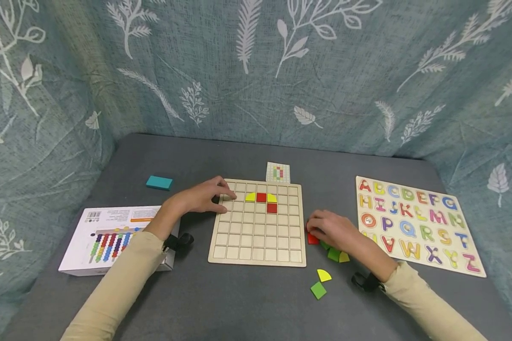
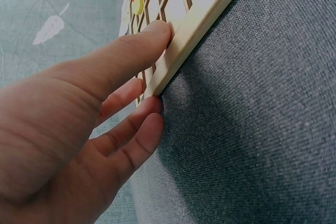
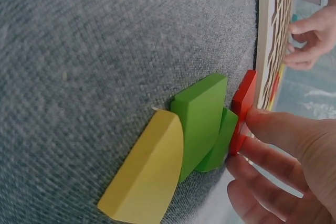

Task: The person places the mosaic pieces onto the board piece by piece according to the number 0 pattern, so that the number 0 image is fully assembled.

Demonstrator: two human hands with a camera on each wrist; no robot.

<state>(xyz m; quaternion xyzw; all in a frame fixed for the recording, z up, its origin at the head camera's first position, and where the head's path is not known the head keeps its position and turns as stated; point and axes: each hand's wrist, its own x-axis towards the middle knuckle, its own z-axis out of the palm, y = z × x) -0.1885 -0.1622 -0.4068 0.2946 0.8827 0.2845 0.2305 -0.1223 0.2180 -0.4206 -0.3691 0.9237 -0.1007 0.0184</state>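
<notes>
Four coloured pieces are already placed in the wooden grid board (image 1: 257, 222), held by the left hand (image 1: 202, 196); a red square tile (image 3: 242, 109) is pinched by the right hand (image 1: 333, 229), with more left at lower right.

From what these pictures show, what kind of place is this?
Probably a small tabletop play or recording corner, not a workshop: a grey cloth-covered table closed in by leaf-print curtains, with a wooden grid board and an alphabet puzzle laid out.
</notes>
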